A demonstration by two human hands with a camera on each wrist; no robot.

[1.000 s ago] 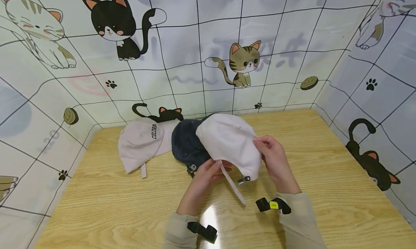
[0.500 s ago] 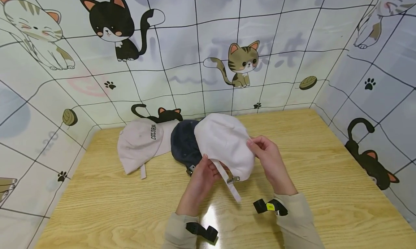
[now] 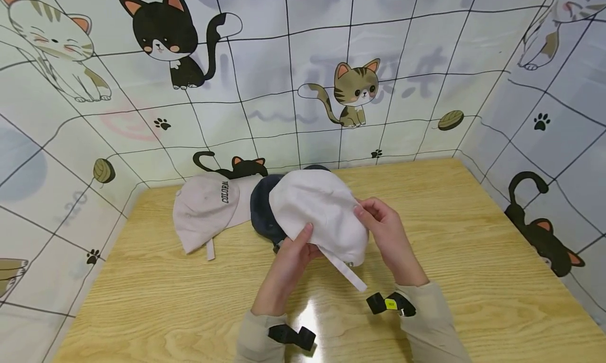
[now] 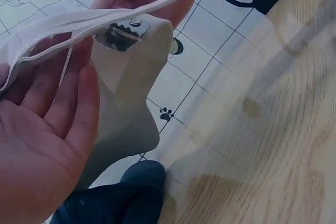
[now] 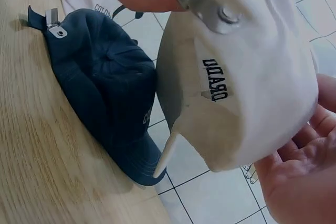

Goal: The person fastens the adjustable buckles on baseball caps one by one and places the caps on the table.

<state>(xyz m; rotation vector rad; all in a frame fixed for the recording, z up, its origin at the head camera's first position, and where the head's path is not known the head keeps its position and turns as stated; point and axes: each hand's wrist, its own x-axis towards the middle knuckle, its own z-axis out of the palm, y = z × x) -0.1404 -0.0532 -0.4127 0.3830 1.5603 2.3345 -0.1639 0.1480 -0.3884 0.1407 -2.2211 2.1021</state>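
A white cap [image 3: 322, 205] is held up by both hands over the table's middle. The left hand [image 3: 291, 260] pinches its lower left edge beside the strap [image 3: 347, 273], thumb on the outside, fingers inside. At the cap's right side the right hand [image 3: 388, 234] grips the fabric between thumb and fingers. In the left wrist view the loose strap crosses above the left fingers, near a metal buckle [image 4: 121, 36]. Dark lettering [image 5: 214, 80] shows inside the cap in the right wrist view. Behind it lies a navy cap [image 3: 265, 208], partly covered in the head view.
A pale pink cap [image 3: 203, 210] with dark lettering lies at the left on the wooden table [image 3: 165, 300], its brim against the navy cap. Cloth walls [image 3: 265, 110] printed with cats and grid lines stand at the back and both sides.
The white cap has shifted left and tilted, covering more of the navy cap. Both hands have moved slightly left with it, and the left thumb now lies on the cap's outside.
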